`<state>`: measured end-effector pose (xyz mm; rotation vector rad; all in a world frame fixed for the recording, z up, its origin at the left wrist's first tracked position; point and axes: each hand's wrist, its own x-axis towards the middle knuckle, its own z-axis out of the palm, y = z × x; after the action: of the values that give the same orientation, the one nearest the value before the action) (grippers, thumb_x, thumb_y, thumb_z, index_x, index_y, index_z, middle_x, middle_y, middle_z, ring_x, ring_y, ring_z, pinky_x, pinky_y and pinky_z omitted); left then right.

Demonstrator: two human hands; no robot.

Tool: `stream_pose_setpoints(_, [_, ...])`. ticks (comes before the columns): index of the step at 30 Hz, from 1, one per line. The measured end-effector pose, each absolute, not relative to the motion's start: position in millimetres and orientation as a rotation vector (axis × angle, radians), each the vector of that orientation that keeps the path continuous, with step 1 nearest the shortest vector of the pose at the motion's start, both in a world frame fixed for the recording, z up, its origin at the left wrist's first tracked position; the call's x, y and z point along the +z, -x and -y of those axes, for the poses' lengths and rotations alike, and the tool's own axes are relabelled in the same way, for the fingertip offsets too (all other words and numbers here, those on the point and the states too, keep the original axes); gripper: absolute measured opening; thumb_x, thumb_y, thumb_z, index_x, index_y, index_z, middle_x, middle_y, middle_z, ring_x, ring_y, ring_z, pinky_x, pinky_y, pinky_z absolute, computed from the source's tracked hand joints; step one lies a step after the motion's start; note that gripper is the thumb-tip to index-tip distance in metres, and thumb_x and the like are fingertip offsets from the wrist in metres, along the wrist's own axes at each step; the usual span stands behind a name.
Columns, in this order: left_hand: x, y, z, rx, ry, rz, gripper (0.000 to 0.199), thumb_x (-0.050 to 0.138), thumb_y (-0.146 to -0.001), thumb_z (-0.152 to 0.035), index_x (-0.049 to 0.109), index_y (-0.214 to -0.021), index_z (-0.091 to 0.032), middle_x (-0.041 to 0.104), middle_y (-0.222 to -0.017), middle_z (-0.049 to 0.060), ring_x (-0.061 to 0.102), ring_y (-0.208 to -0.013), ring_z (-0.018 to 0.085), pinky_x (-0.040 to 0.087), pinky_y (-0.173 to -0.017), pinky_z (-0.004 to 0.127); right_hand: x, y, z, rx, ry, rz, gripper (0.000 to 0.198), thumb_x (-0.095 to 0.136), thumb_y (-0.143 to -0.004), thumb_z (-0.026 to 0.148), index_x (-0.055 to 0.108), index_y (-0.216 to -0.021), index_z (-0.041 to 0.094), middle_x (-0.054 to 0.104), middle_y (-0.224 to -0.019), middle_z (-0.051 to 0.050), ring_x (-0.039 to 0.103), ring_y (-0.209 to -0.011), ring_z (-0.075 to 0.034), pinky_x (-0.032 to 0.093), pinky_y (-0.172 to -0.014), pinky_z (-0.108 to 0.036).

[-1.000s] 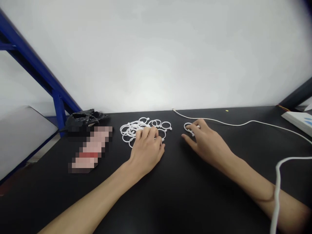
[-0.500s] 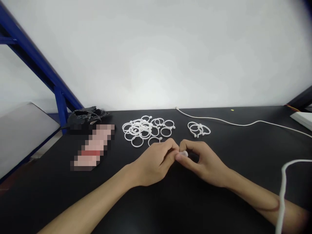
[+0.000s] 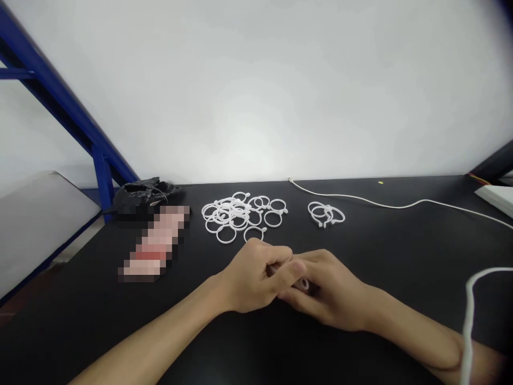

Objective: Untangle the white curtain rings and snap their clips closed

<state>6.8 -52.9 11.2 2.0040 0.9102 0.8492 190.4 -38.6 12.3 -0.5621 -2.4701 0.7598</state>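
My left hand (image 3: 256,275) and my right hand (image 3: 324,289) meet at the middle of the black table (image 3: 360,251), fingertips pressed together around a small white ring (image 3: 304,283) that is mostly hidden by the fingers. Beyond the hands lies a loose heap of several white plastic rings (image 3: 240,214). To its right sits a smaller cluster of white rings (image 3: 326,214), apart from the heap.
A thin white cable (image 3: 401,205) runs along the back of the table, and a thicker white cord (image 3: 468,315) hangs at the right. A black crumpled bag (image 3: 140,193) and a blurred-out object (image 3: 154,246) lie at left, by a blue frame (image 3: 96,155).
Both hands left the ring piles and came together nearer to me. My left hand brought a ring from the heap, and both hands now pinch it lower on the table.
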Motion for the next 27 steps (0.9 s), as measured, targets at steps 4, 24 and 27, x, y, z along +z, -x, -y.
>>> stream_pose_setpoints(4, [8,-9,47,1.028,-1.944,-1.089,0.024,0.045,-0.096,-0.037,0.056,-0.084,-0.019,0.061,-0.078,0.0,0.054,-0.069,0.012,0.045,-0.064,0.025,11,-198,25,0.439,0.803,2.479,0.024,0.048,-0.096,0.033,0.048,-0.076,0.019,0.053,-0.073,0.001,0.046,-0.057,-0.009,0.036,-0.053,-0.022])
stream_pose_setpoints(24, [5,-9,43,0.598,-2.72,-1.651,0.015,0.043,-0.093,-0.017,0.054,-0.084,-0.016,0.058,-0.088,0.008,0.054,-0.084,0.023,0.045,-0.076,0.04,18,-218,2,-0.273,1.303,2.282,0.036,0.052,-0.093,0.048,0.061,-0.107,0.016,0.057,-0.112,-0.015,0.059,-0.088,-0.024,0.05,-0.07,-0.036])
stream_pose_setpoints(27, [7,-13,47,0.678,-2.613,-1.349,0.012,0.039,-0.095,-0.017,0.049,-0.089,-0.018,0.06,-0.086,0.004,0.056,-0.078,0.019,0.047,-0.072,0.034,17,-208,13,0.178,1.049,2.348,0.027,0.052,-0.094,0.042,0.058,-0.11,0.02,0.056,-0.116,-0.011,0.06,-0.075,-0.016,0.053,-0.069,-0.033])
